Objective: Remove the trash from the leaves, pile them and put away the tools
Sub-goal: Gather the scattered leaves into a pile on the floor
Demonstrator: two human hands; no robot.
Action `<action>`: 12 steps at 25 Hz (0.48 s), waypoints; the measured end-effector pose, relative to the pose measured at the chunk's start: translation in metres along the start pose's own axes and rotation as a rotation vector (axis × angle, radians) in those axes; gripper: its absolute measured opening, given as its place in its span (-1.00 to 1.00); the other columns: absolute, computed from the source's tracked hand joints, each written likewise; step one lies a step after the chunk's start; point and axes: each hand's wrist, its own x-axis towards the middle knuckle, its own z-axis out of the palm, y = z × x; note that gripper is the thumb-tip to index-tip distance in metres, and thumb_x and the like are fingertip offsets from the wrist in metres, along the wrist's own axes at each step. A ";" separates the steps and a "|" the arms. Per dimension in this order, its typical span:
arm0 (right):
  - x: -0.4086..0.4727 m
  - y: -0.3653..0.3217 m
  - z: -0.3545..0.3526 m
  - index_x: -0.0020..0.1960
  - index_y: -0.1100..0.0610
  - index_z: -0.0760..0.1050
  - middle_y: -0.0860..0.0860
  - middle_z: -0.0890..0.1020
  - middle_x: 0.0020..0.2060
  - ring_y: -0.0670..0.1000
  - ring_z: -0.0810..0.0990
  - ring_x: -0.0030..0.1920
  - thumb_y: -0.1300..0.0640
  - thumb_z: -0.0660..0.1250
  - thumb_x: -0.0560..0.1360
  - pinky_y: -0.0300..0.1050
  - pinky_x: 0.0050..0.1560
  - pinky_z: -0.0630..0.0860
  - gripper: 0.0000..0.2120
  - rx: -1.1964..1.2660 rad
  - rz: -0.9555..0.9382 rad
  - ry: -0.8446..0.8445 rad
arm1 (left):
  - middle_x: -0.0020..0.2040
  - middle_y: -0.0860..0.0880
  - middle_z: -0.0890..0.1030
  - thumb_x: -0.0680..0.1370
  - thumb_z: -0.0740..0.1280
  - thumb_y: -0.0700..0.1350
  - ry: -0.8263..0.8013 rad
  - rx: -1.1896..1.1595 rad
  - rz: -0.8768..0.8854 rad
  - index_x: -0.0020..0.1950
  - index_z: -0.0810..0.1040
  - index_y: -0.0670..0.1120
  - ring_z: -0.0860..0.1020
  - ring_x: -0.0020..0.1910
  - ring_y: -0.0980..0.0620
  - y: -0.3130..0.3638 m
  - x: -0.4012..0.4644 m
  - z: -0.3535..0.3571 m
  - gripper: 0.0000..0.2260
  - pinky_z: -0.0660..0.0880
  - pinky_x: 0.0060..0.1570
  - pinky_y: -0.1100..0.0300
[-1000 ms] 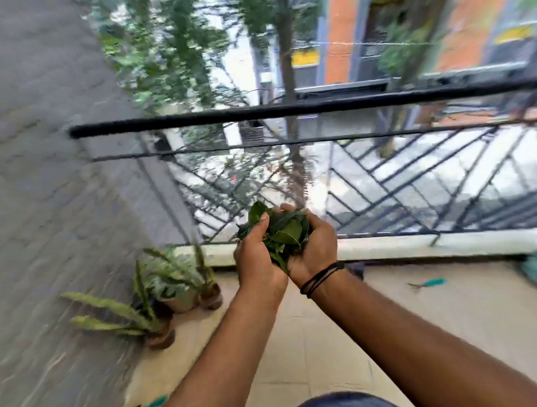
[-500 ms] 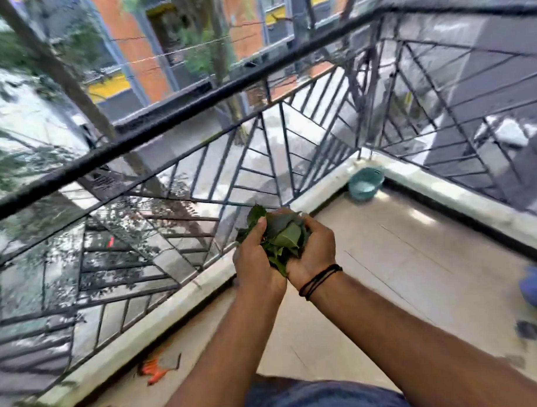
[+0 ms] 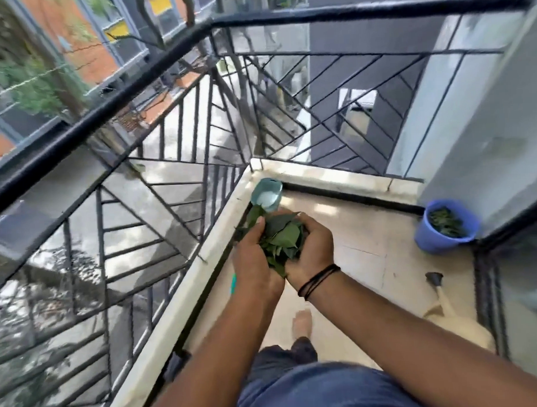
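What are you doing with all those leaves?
A person stands on a balcony and cups a bunch of green leaves between both hands, the left hand and the right hand pressed around it. Over by the wall sits a blue bucket that already has leaves in it. A teal container sits in the corner by the railing. The leaves are not yet put down anywhere.

Daylight is coming from 11 o'clock | railing point(image 3: 165, 70) is bending at edges | motion blur is smearing corners
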 end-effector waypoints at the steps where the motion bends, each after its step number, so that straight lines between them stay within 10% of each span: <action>1: 0.017 -0.018 0.005 -0.11 0.23 0.65 0.20 0.67 -0.08 0.20 0.66 -0.10 0.12 0.26 0.45 0.06 0.13 0.58 -0.76 0.001 -0.017 0.030 | 0.15 -0.26 0.68 0.62 0.32 -0.18 -0.014 0.010 -0.054 0.23 0.62 -0.26 0.66 0.13 -0.23 -0.004 0.019 0.021 -0.76 0.56 0.22 -0.10; 8: 0.119 -0.147 0.009 0.19 0.17 0.54 0.22 0.59 0.12 0.24 0.57 0.13 0.09 0.27 0.47 0.19 0.40 0.41 -0.67 0.157 -0.226 0.245 | 0.05 -0.27 0.70 0.59 0.36 -0.24 -0.115 0.209 -0.273 0.10 0.65 -0.26 0.69 0.01 -0.23 -0.075 0.115 0.153 -0.85 0.61 0.03 -0.02; 12: 0.156 -0.248 -0.020 0.06 0.20 0.59 0.20 0.68 -0.10 0.19 0.69 -0.12 0.08 0.12 0.61 0.04 0.04 0.64 -0.70 0.314 -0.420 0.364 | 0.05 -0.28 0.70 0.57 0.36 -0.26 -0.231 0.351 -0.425 0.10 0.65 -0.28 0.68 0.04 -0.25 -0.147 0.147 0.245 -0.85 0.59 0.15 -0.08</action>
